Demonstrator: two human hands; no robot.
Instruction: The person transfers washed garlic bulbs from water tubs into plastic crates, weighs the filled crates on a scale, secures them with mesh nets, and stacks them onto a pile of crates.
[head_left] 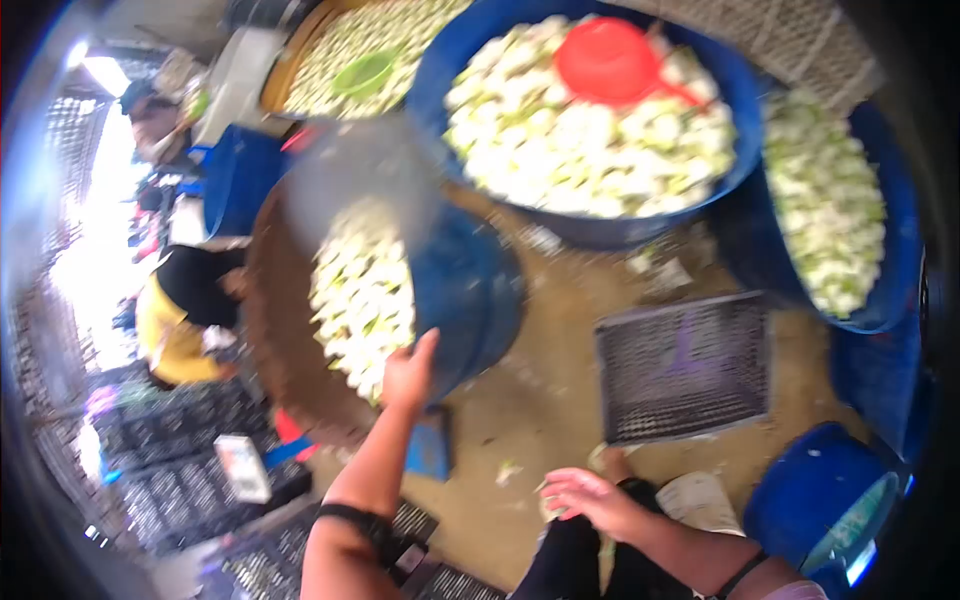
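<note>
My left hand [408,372] reaches to the near edge of a heap of whitish-green pieces [365,300], beside a blue barrel [470,290]. Its thumb points up, but the other fingers are mostly hidden, so I cannot tell if they grip anything. Over my lap, my right hand [590,500] is bent with its fingers curled. A small pale piece [548,503] shows at its fingertips, blurred; it resembles the pieces in the heap. The heap lies against a broad brown curved rim [275,310].
A large blue tub [590,225] of similar pieces holds a red scoop [610,62]. At right are another filled blue tub [890,230], a dark crate [685,370] and a blue bucket [815,490]. A person in yellow [175,335] bends at left near black crates [190,460].
</note>
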